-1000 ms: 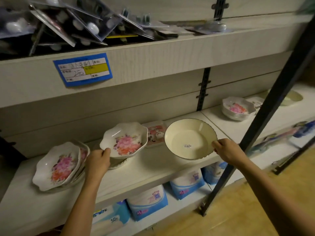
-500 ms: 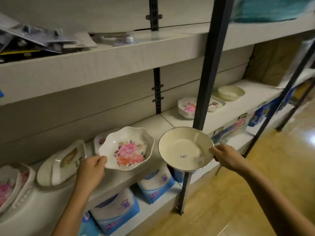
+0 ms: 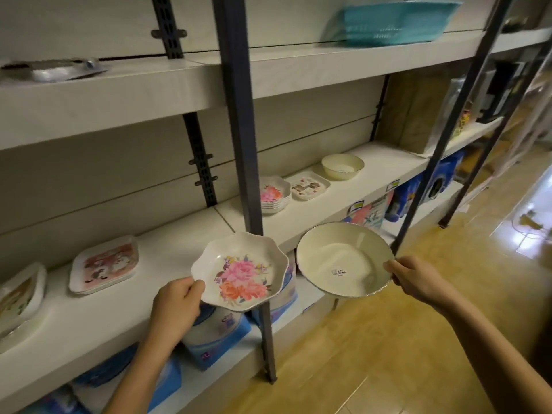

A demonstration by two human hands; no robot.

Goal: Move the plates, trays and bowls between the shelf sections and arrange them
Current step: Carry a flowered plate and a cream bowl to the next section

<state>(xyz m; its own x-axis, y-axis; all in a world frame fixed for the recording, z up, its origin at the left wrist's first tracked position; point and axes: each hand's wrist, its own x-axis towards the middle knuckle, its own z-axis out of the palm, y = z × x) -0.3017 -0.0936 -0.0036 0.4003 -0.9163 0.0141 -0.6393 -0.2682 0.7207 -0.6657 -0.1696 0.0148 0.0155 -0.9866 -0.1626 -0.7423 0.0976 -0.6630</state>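
Observation:
My left hand (image 3: pixel 176 306) grips the rim of a scalloped floral bowl (image 3: pixel 240 271), held in the air in front of the shelf edge. My right hand (image 3: pixel 418 277) pinches the rim of a plain cream bowl (image 3: pixel 343 258) with a sticker inside, held off the shelf beside the dark post (image 3: pixel 239 130). On the right shelf section sit a stack of floral bowls (image 3: pixel 273 194), a square patterned tray (image 3: pixel 310 185) and a small cream bowl (image 3: pixel 342 166). On the left section lie a square pink tray (image 3: pixel 104 264) and more dishes (image 3: pixel 18 294) at the frame edge.
The white middle shelf (image 3: pixel 149 294) runs left to right, split by a seam. Blue packages (image 3: pixel 215 333) fill the shelf below. A teal basket (image 3: pixel 394 20) sits on the top shelf. A second dark post (image 3: pixel 433 162) stands at the right. Wooden floor (image 3: pixel 388 354) lies below.
Both bowls have been lifted off the left shelf section and carried rightward, past the dark post. My view has swung right, showing more of the right section.

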